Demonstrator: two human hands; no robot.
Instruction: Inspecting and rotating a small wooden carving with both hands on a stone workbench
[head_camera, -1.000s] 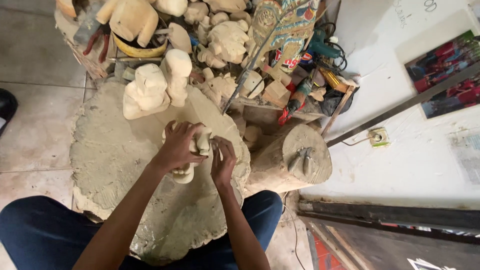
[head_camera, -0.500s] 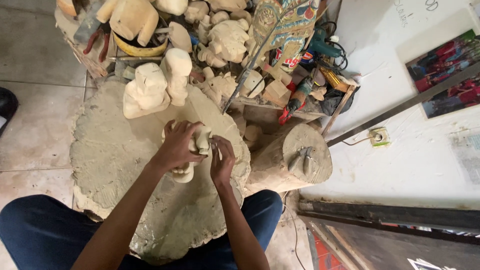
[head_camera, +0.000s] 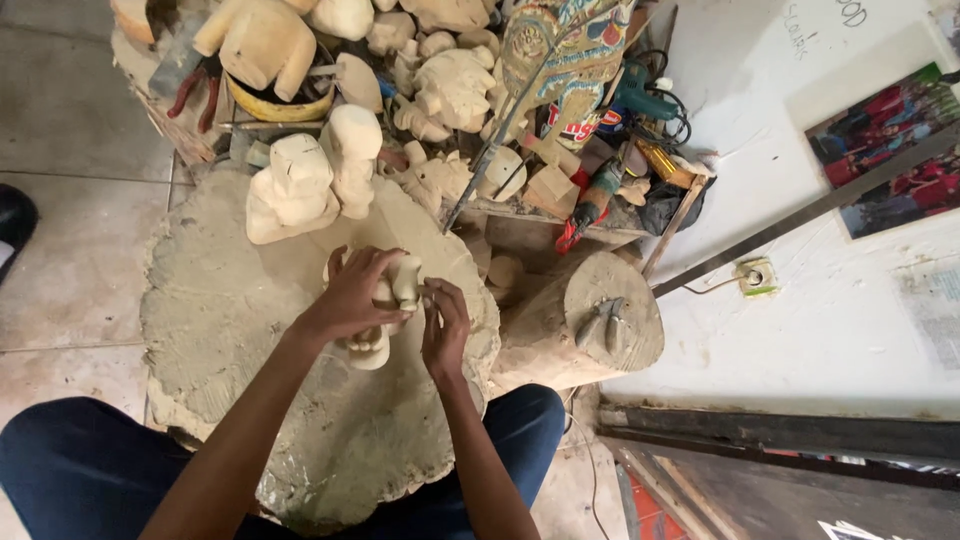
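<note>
**Hands steady on a pale carving**

The broad, round, grey-dusted wooden stump counter (head_camera: 220, 330) fills the middle. At two o'clock lies a smaller cut log (head_camera: 585, 325); at twelve o'clock stands a rough pale wooden figure (head_camera: 295, 190). The small pale unfinished wooden carving (head_camera: 385, 315) sits at the centre, barely shifted from a second ago. The left hand (head_camera: 350, 295) stays wrapped round it, grip clamped; the right hand (head_camera: 445, 325) pinches its right side, fingers together.

The small carving (head_camera: 385, 315) was pale, bare wood, matt and unpainted. The stump slab (head_camera: 220, 330) beneath looked rough, grey and dusty. The floor tiles (head_camera: 70, 120) were smooth, and the mask (head_camera: 570, 50) glossy with paint.
</note>
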